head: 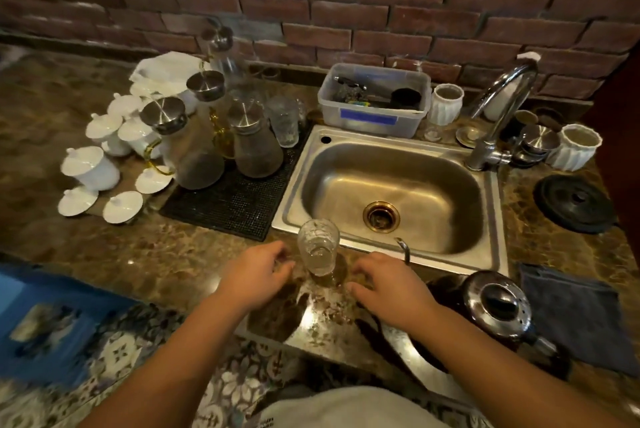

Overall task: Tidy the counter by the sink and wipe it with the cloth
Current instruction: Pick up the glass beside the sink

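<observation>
Standing at the mottled brown stone counter (104, 247), glossy and veined, I look down on one rectangular stainless sink (391, 195) with rounded corners and a brass-ringed drain, and one curved chrome tap (498, 109) behind its right corner. Left of the sink lies one black mat (235, 209) with a fine grid texture; on it stand three glass carafes (201, 157) with brushed steel lids, a fourth taller one behind, and some ribbed tumblers too blurred to count. Beside the mat sits a cluster of white porcelain: about four lidded cups (90, 168) and three loose round lids (123, 206), each with a knob. Behind the sink is one translucent plastic tub (374, 100) with a blue label, and two white fluted pots (446, 104). Right of the sink rests one black round lid (573, 202). The cloth (575, 317), one dark grey, soft and folded square, lies on the counter at my right, next to one shiny steel kettle (498, 306). Between my hands one small clear patterned glass (318, 247) stands upright at the sink's front edge. My left hand (256, 275) and right hand (388, 289) flank it, fingers loosely curled and holding nothing.
</observation>
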